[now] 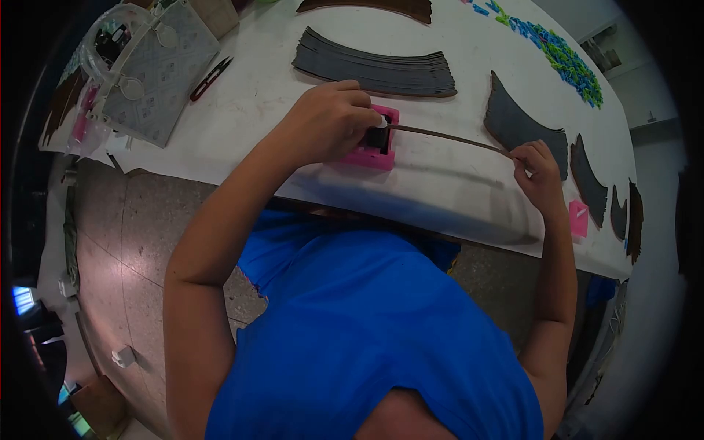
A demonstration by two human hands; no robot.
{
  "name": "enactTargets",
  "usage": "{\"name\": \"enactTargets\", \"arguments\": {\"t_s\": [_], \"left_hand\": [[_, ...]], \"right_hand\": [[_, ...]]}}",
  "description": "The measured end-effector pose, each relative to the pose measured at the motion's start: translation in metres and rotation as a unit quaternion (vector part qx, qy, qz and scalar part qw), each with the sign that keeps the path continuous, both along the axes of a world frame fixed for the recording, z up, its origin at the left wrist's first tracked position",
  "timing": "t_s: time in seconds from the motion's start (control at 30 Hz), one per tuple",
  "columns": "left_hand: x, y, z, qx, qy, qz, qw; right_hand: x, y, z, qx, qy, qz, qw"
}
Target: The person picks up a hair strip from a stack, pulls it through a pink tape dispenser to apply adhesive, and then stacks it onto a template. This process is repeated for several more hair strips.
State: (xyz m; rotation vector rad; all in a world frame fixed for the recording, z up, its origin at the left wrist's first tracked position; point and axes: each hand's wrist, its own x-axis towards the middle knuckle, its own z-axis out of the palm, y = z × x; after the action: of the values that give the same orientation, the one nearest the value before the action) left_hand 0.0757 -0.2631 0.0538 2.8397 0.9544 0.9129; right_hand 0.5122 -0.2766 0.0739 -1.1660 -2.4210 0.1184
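A thin, dark brown strip (447, 136) stretches between my two hands above the table's front edge. My right hand (539, 172) pinches its right end. My left hand (334, 123) is closed, thumb and fingers together, at the strip's left end. A small white piece (382, 122) shows at these fingertips; what it is I cannot make out. Just under the left hand sits a bright pink holder (378, 158) with a black part (378, 138) in it, partly hidden by the fingers. Beyond the holder lies a curved row of dark grey strips (378, 67), side by side.
More dark strips (524, 121) lie to the right, near a pink piece (578, 218). Blue and green small pieces (561, 59) are heaped at the back right of the white table (264, 81). Red-and-black thread snips (211, 78) and a clear patterned bag (158, 73) are at left.
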Motion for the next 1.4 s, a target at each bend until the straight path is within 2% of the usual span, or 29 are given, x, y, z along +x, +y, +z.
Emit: {"name": "enactTargets", "arguments": {"t_s": [0.17,0.27,0.33,0.47,0.57,0.6,0.63,0.67,0.73,0.77,0.8,0.83,0.87,0.9,0.93,0.97,1.0,1.03,1.07,1.1,1.13,1.17,1.2,1.27,1.33,1.4], "left_hand": [[0.015,0.001,0.000,-0.033,-0.027,-0.003,0.999],[0.025,0.004,-0.003,-0.056,-0.086,-0.016,0.995],[0.031,0.002,0.001,-0.123,-0.116,0.023,0.985],[0.042,0.002,0.002,-0.169,-0.137,0.026,0.976],[0.046,0.001,0.005,-0.221,-0.150,0.029,0.963],[0.045,0.001,0.006,-0.355,-0.227,-0.008,0.907],[0.043,0.002,0.008,-0.479,-0.298,-0.045,0.825],[0.038,0.003,0.013,-0.475,-0.300,-0.041,0.826],[0.025,0.006,0.028,-0.579,-0.349,-0.142,0.723],[0.020,0.008,0.028,-0.573,-0.352,-0.136,0.728],[0.016,0.011,0.026,-0.597,-0.392,-0.153,0.683],[0.011,0.013,0.024,-0.617,-0.430,-0.171,0.636],[0.007,0.014,0.025,-0.611,-0.434,-0.166,0.641],[0.002,0.014,0.026,-0.635,-0.459,-0.183,0.594],[-0.002,0.015,0.026,-0.657,-0.481,-0.200,0.544],[-0.006,0.016,0.025,-0.652,-0.484,-0.197,0.549],[-0.010,0.018,0.023,-0.661,-0.491,-0.211,0.527],[-0.014,0.020,0.021,-0.669,-0.497,-0.226,0.504],[-0.018,0.021,0.018,-0.665,-0.499,-0.224,0.509],[-0.022,0.023,0.015,-0.668,-0.510,-0.229,0.492],[-0.025,0.025,0.013,-0.671,-0.520,-0.235,0.474],[-0.028,0.025,0.012,-0.667,-0.521,-0.235,0.479],[-0.031,0.025,0.011,-0.665,-0.538,-0.220,0.470],[-0.034,0.024,0.012,-0.659,-0.556,-0.204,0.463],[-0.035,0.023,0.015,-0.657,-0.570,-0.203,0.448],[-0.033,0.022,0.019,-0.655,-0.570,-0.193,0.457]], "right_hand": [[0.002,0.008,0.040,0.047,0.010,-0.023,0.999],[-0.001,0.017,0.077,0.101,-0.006,-0.031,0.994],[-0.009,0.024,0.099,0.175,-0.018,-0.040,0.984],[-0.027,0.038,0.135,0.190,0.014,-0.052,0.980],[-0.019,0.060,0.150,0.242,-0.032,0.008,0.970],[-0.015,0.065,0.153,0.218,-0.034,0.004,0.975],[-0.011,0.069,0.155,0.195,-0.035,0.001,0.980],[-0.006,0.073,0.154,0.198,-0.034,0.006,0.980],[0.007,0.081,0.140,0.026,0.071,0.010,0.997],[0.013,0.085,0.134,0.030,0.073,0.019,0.997],[0.020,0.085,0.127,-0.076,0.092,0.001,0.993],[0.024,0.085,0.118,-0.181,0.107,-0.018,0.977],[0.025,0.083,0.106,-0.230,0.137,-0.016,0.963],[0.025,0.080,0.091,-0.278,0.165,-0.014,0.946],[0.027,0.080,0.078,-0.305,0.178,0.002,0.935],[0.028,0.080,0.065,-0.332,0.191,0.017,0.924],[0.024,0.076,0.053,-0.330,0.190,0.024,0.925],[0.021,0.070,0.042,-0.418,0.288,0.041,0.861],[0.017,0.065,0.033,-0.498,0.378,0.056,0.778],[0.012,0.061,0.025,-0.497,0.376,0.062,0.780],[0.005,0.057,0.018,-0.538,0.459,0.101,0.700],[-0.001,0.054,0.013,-0.571,0.534,0.138,0.608],[-0.008,0.048,0.009,-0.570,0.533,0.143,0.609],[-0.022,0.040,0.002,-0.541,0.648,0.157,0.513],[-0.034,0.039,-0.006,-0.533,0.663,0.178,0.495],[-0.038,0.043,-0.013,-0.525,0.678,0.197,0.476]]}}
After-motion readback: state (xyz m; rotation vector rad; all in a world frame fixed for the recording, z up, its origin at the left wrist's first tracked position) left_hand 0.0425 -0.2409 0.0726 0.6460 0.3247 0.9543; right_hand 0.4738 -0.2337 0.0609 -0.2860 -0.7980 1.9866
